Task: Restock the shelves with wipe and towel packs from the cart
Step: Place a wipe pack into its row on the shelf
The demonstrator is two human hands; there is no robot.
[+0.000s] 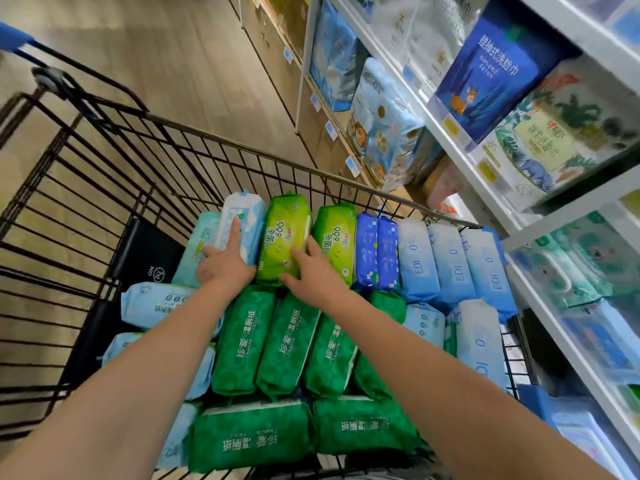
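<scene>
A black wire cart (pixel 145 188) holds several wipe packs standing on edge. My left hand (pixel 223 263) rests on a white and light-blue pack (pixel 249 216), index finger stretched up its face, thumb toward a pale teal pack (pixel 201 247). My right hand (pixel 311 271) grips the lower right side of a lime-green pack (pixel 284 237), thumb under its bottom edge. A second lime-green pack (pixel 337 237) stands just right of it. Dark green packs (pixel 242 341) fill the near rows. Blue packs (pixel 375 251) and light-blue EDI packs (pixel 450 261) stand at the right.
White shelves (pixel 485 188) run along the right, stocked with towel and wipe packs, including a dark blue box (pixel 491 77) and a jungle-print pack (pixel 554 140). Wooden floor (pixel 173 64) stretches ahead on the left. The cart handle (pixel 14 38) is blue.
</scene>
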